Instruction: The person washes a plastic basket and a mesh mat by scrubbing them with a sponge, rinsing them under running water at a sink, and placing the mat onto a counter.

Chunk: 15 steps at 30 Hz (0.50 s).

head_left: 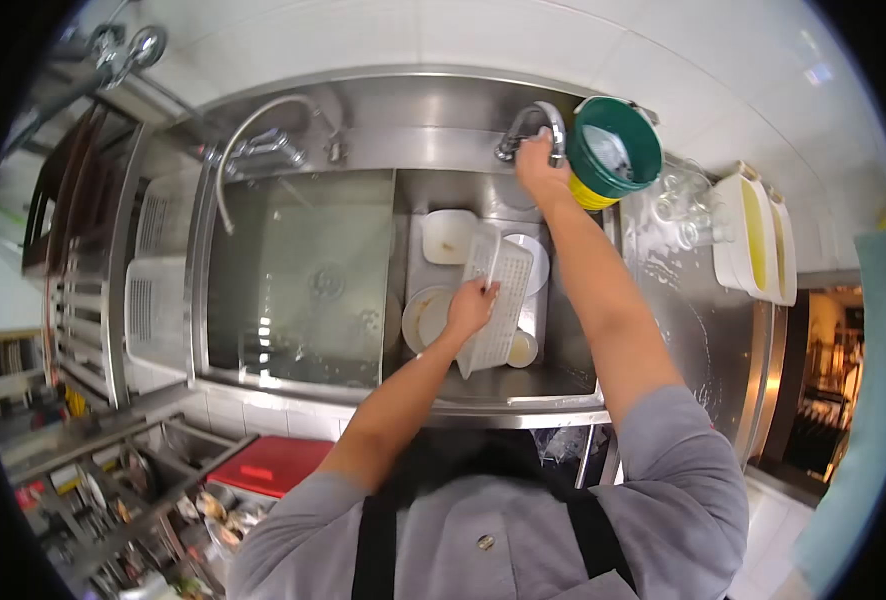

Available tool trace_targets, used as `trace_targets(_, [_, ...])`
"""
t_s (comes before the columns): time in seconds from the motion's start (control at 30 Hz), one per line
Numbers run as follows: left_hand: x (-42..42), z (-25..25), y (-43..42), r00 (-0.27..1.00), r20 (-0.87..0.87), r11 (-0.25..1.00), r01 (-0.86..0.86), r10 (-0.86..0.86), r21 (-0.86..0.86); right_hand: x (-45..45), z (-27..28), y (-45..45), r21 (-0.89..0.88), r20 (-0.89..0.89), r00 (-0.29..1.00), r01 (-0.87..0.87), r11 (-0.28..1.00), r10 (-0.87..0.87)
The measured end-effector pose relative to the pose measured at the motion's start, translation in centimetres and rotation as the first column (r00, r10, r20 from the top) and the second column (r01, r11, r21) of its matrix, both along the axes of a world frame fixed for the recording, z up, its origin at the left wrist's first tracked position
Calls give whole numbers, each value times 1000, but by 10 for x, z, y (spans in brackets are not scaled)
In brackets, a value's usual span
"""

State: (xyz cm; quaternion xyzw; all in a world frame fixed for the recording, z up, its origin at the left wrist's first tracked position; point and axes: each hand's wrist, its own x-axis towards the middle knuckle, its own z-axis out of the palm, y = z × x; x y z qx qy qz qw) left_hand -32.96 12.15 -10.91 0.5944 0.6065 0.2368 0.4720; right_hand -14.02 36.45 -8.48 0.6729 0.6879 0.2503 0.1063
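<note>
In the right-hand sink basin, my left hand point(471, 307) grips a white perforated basket point(508, 295), which is tilted over several dishes. A square white dish point(450, 237), a round plate point(426, 318) with brown residue, a white plate point(533, 262) and a small bowl point(523, 349) lie around and under it. My right hand point(541, 165) is closed at the curved chrome faucet point(553, 120) behind this basin. The exact grip of its fingers is partly hidden. Beside that hand stands a green bucket point(646, 150) with a yellow lower part.
A water-filled basin point(298, 280) lies left, with another faucet point(273, 146) behind it. Glasses point(685, 205) and white containers point(731, 235) stand right. A red board point(268, 465) is lower left, and pale plastic crates point(158, 310) stand at the left.
</note>
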Motion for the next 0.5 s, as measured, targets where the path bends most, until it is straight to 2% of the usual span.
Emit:
trace_targets(0.03, [-1,-2,7,999,-46,1000,5,-4,9,-18,37,-21,-210,-405,908,27,977,-112])
trace_targets(0.07, [-1,0,11,999,-51,1000,-19,19,0,-29,55,-38,-327,-519,825,51,944,-224])
trace_targets(0.1, [1,2,13,997,-65,999,33,-34,-7,-35,64,-50,-414,-560,768,63,908,-309])
trace_targets(0.13, [4,5,20,993,-79,996,88,-89,-7,-32,46,-53,-369,-567,781,42,929,-261])
trace_targets(0.2, [13,-12,31,994,-96,998,62,-61,9,-30,26,-64,-229,-575,808,-4,974,-131])
trace_targets(0.23, [15,-23,36,992,-114,998,55,-52,26,-30,29,-65,-235,-573,810,-18,972,-124])
trace_targets(0.27, [17,-23,43,993,-112,999,41,-39,18,-38,61,-71,-318,-645,737,-20,948,-201])
trace_targets(0.3, [18,-20,48,1000,19,1000,3,-4,14,-44,77,-78,-404,-698,656,-29,915,-287])
trace_targets(0.33, [18,-18,59,988,151,999,-34,31,18,-45,71,-69,-479,-708,585,13,878,-395])
trace_targets(0.37, [18,-22,75,987,158,999,-44,40,22,-42,67,-66,-475,-706,593,7,880,-386])
trace_targets(0.4, [20,-30,87,977,205,994,-32,53,-104,-34,62,-66,-542,-837,37,-197,817,-546])
trace_targets(0.43, [23,-39,97,966,251,973,-7,67,-231,-24,55,-68,-475,-599,-505,-401,783,-622])
trace_targets(0.47, [24,-37,103,963,261,972,0,63,-234,-12,46,-70,-316,-427,-732,-429,846,-531])
trace_targets(0.5, [23,-33,108,874,450,931,-9,184,-364,-9,46,-74,-325,-432,-735,-413,851,-522])
